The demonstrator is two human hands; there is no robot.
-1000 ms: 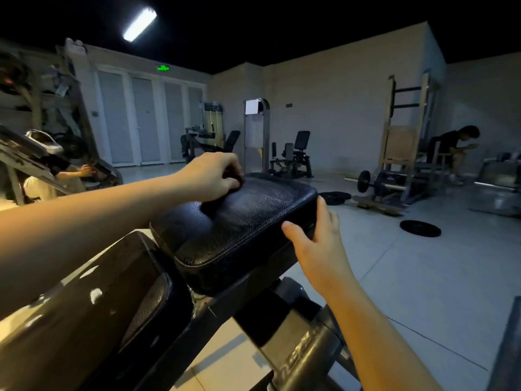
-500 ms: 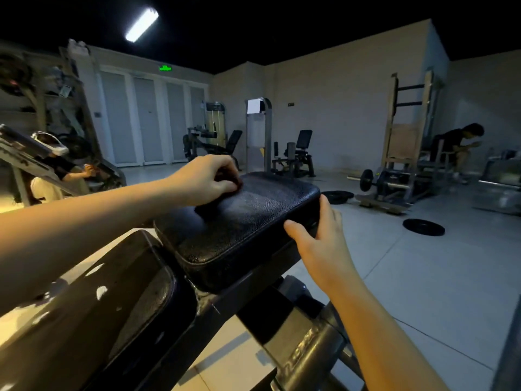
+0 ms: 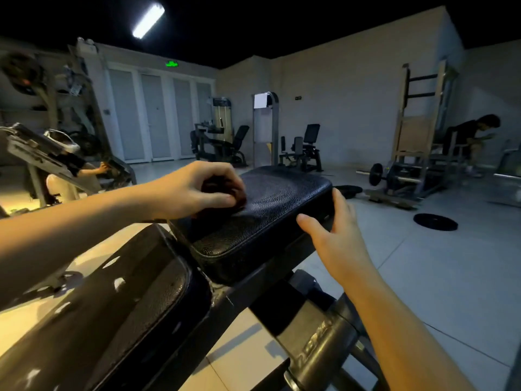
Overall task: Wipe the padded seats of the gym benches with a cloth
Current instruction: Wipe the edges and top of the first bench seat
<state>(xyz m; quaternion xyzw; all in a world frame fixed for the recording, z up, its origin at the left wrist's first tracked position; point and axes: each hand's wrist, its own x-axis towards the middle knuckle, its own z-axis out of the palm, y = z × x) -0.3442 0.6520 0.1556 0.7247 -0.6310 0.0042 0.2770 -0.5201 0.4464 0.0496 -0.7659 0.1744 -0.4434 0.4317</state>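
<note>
Cloth (image 3: 227, 189): dark, bunched on the left top of the black seat pad (image 3: 276, 210), mostly hidden under the left hand (image 3: 191, 190).
Left fingers (image 3: 224, 176): clenched round the cloth, pressing it onto the pad.
Right hand (image 3: 335, 238): thumb against the pad's side, fingers (image 3: 339, 201) hooked round its far corner.

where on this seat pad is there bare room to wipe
Bare: the middle of the seat pad, between the left hand with its cloth and the right hand, and the near strip by the backrest pad. Crowded: both side edges.
</note>
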